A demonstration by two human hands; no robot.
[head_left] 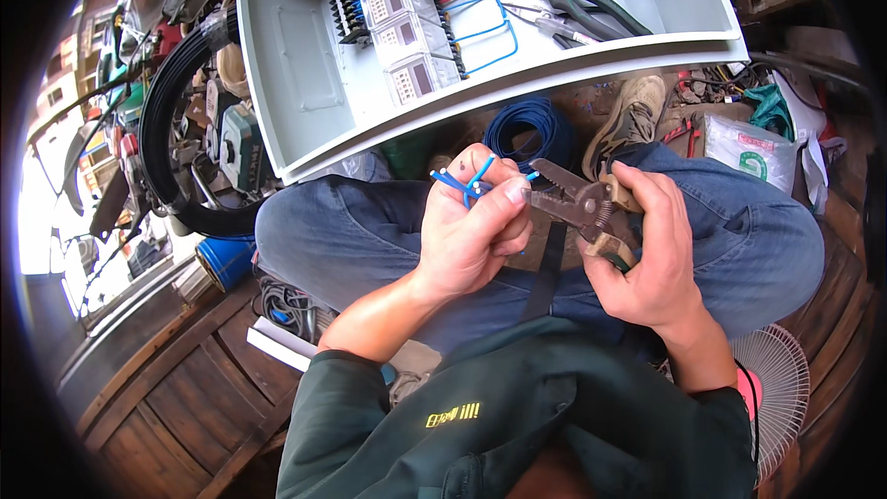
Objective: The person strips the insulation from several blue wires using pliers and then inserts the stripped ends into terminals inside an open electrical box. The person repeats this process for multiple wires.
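Several short pieces of blue wire (452,181) are pinched in my left hand (473,226), with the thumb and fingers closed round them and their ends poking out on both sides. My right hand (651,245) grips a pair of wire strippers (584,205) by its worn handles, a spring showing between them. The strippers' jaws point left, close by the blue wire end at my left thumb tip. Whether the jaws touch that wire I cannot tell.
Beyond my knees stands a light grey electrical enclosure (370,129) holding meters (407,46), blue wiring and pliers (591,5). A coil of blue wire (529,134) lies below its edge. Left is a black hose coil (162,134); right are a white bag (750,150) and a fan (776,388).
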